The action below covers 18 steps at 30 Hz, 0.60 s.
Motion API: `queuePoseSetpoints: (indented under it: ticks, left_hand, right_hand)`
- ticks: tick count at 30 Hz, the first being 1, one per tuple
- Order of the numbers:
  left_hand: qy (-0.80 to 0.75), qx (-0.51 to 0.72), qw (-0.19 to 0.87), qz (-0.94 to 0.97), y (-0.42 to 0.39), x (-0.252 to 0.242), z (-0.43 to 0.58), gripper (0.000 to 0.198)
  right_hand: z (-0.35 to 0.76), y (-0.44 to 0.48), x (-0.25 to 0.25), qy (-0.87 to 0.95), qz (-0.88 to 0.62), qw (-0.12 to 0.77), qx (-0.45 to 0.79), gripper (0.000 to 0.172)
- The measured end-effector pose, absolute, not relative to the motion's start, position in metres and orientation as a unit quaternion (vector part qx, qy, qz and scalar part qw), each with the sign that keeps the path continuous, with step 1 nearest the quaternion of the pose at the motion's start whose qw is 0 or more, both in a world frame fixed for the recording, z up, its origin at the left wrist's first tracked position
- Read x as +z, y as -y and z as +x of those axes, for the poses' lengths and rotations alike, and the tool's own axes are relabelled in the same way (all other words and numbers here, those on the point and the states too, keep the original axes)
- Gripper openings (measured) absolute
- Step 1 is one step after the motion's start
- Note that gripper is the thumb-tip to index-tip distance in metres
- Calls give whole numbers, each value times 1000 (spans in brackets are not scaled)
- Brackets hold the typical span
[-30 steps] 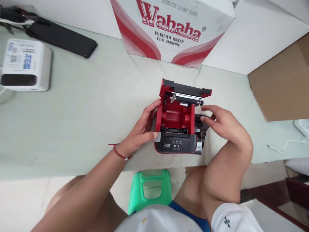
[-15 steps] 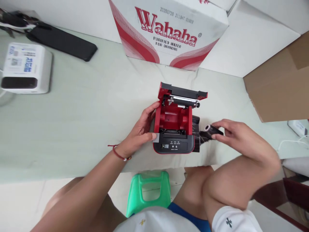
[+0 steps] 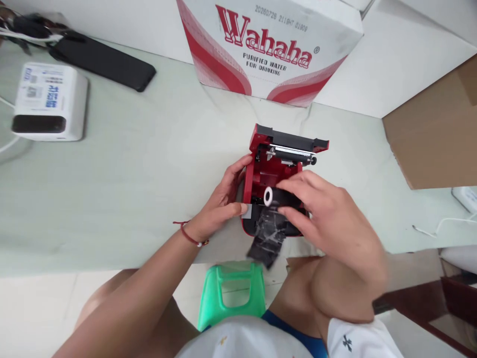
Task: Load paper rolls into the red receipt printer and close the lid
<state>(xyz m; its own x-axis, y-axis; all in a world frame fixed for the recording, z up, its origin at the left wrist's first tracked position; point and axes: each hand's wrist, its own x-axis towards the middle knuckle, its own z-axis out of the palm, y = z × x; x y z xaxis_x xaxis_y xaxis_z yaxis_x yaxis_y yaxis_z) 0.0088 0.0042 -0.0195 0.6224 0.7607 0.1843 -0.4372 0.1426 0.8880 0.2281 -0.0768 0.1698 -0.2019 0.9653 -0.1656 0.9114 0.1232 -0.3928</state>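
Right grip [image 3: 324, 211] pinches black roll [image 3: 283, 197] over open red-black printer [image 3: 264, 177]; left grip [image 3: 220, 203] holds its side.

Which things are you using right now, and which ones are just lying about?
In use:
red machine, lid up, steadied by the left hand
black roll, in the right hand

Just lying about:
white gadget
flat black thing
Wahaha box
brown box

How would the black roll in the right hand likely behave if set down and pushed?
The black roll would probably roll, since its visible side is round like a cylinder's. Its loose strip looks thin and floppy: it trails down, creased, and might drag. The glossy highlights on that strip suggest a film that could feel slippery.
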Motion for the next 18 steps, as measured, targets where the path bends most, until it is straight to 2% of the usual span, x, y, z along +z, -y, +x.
queuePoseSetpoints:
  ticks: [3,7,12,15,18]
  left_hand:
    - [-161,402,742,511,-4,-18,9,100]
    - [-165,392,745,514,-4,-18,9,103]
    - [-157,391,736,530,-7,-20,8,103]
    - [-151,389,729,543,-7,-19,7,104]
    - [-145,387,724,552,-7,-17,7,103]
  right_hand:
    - [206,60,153,708,-692,-15,138,43]
    - [196,49,140,681,-725,-75,70,37]
    - [197,30,129,669,-730,-106,86,39]
    - [206,33,136,684,-712,-52,151,37]
    - [220,51,154,721,-644,92,240,29]
